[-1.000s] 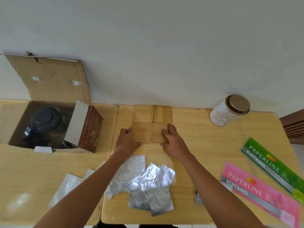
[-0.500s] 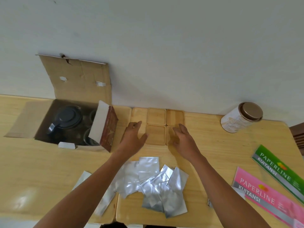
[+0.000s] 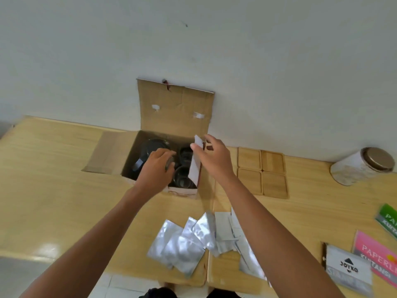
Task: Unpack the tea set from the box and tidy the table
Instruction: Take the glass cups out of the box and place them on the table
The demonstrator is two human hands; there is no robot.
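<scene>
Both hands are up at the open box (image 3: 182,191). The left hand (image 3: 158,168) reaches down inside it. Its fingers curl over something dark, but it is too blurry to tell if they hold it. The right hand (image 3: 211,157) is at the right side of the box. Its thumb and fingers pinch the top of the white flap (image 3: 196,168) that stands up there.

Inside the box sits a dark teapot (image 3: 150,150) with a round lid. It is on the left side, just past the left hand's fingers. Next to it, on the right side of the box, are dark cups (image 3: 184,178). They sit close under the white flap. The big brown lid of the box (image 3: 175,110) stands up against the wall. Another brown flap (image 3: 107,153) lies flat on the table (image 3: 53,179) to the left.

Just right of the box, four square wooden coasters (image 3: 262,172) lie flat in a block, two by two, touching each other. Farther right a white tin with a brown lid (image 3: 363,165) lies on its side. Near the person, shiny silver packets (image 3: 182,241) lie in a messy pile between the two arms. At the right edge are a green booklet (image 3: 387,219), a pink booklet (image 3: 378,254) and a grey pack (image 3: 345,272) with black letters.
</scene>
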